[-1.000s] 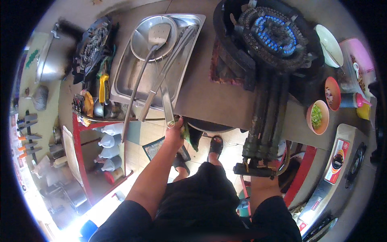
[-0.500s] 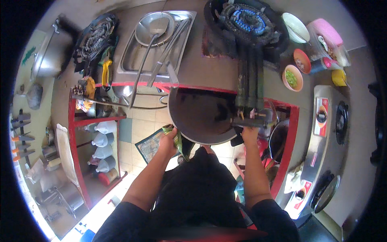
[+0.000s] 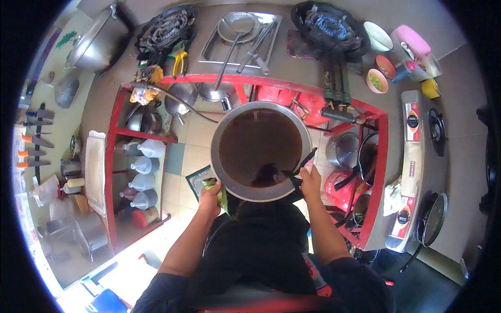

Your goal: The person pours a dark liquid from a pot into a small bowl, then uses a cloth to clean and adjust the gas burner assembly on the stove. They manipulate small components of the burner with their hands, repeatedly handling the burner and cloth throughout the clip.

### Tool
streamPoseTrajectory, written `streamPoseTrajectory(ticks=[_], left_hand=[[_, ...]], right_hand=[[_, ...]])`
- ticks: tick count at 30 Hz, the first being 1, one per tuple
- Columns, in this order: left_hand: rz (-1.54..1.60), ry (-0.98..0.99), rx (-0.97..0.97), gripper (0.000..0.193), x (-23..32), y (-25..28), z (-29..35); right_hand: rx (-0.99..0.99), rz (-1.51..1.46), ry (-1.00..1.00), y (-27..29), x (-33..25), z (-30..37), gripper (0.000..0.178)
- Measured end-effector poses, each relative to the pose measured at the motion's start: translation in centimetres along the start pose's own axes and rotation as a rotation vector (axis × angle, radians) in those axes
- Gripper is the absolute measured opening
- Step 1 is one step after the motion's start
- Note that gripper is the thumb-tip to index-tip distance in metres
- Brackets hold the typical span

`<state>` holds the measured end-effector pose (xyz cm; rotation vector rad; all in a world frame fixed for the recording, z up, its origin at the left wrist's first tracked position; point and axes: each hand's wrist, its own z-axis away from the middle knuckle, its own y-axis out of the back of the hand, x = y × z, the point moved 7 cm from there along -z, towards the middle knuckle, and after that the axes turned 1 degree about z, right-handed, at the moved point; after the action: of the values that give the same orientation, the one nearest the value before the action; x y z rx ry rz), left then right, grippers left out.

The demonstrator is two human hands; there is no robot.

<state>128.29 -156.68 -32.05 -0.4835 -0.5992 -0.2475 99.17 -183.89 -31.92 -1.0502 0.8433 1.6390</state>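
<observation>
Big pot [image 3: 215,148] is mid-frame, just in front of the person's torso, approx. level, w/ dark brown liquid [image 3: 258,143] inside. L hand [image 3: 210,197] is at the pot's lower-L edge, fingers closed around a green cloth [image 3: 223,202]; can't tell if the cloth actually touches the rim. R hand [image 3: 311,182] is at the pot's lower-R edge, fingers curled shut on a black-and-pink pad [image 3: 308,166], which sits against the rim. Both forearms come up from the bottom of the frame.

Top ctr-R: burner [image 3: 330,26] lit, blue flame. Upper L: 2nd burner [image 3: 166,31], no flame visible; yellow-handled tool [image 3: 180,61] just below it. Btwn burners: steel tray [image 3: 209,51] w/ a round strainer [image 3: 229,32] & long-handled utensils lying over its edge. Upper R: white bowl [image 3: 378,35], red-orange bowl [image 3: 385,66], & orange bowl [image 3: 377,81] w/ chopped green bits, all near each other; pink-lidded container [image 3: 414,39] beside them. Far upper L: tall metal pot [image 3: 100,44].

L side: plastic jugs [image 3: 144,166] in a row on the shelf; knives [image 3: 36,141] on a rack, far L. R of ctr: red cylinder [image 3: 338,187] under the counter. Far R: slim tabletop stove [image 3: 412,175]; frying pan [image 3: 435,220], lower R.
</observation>
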Motion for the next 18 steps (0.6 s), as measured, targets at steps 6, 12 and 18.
streamPoseTrajectory(ticks=[6,12,18], left_hand=[[0.059,-0.053,0.080,0.038,3.6,5.1,6.2],[0.039,-0.102,0.151,0.033,7.5,5.6,11.6],[0.075,-0.148,0.029,0.027,10.4,2.2,15.1]], right_hand=[[-0.062,0.096,-0.003,-4.6,-1.0,5.2,0.028],[-0.068,-0.025,0.085,-5.9,-4.4,8.9,0.026],[-0.011,-0.030,0.091,-4.3,-9.5,11.6,0.023]])
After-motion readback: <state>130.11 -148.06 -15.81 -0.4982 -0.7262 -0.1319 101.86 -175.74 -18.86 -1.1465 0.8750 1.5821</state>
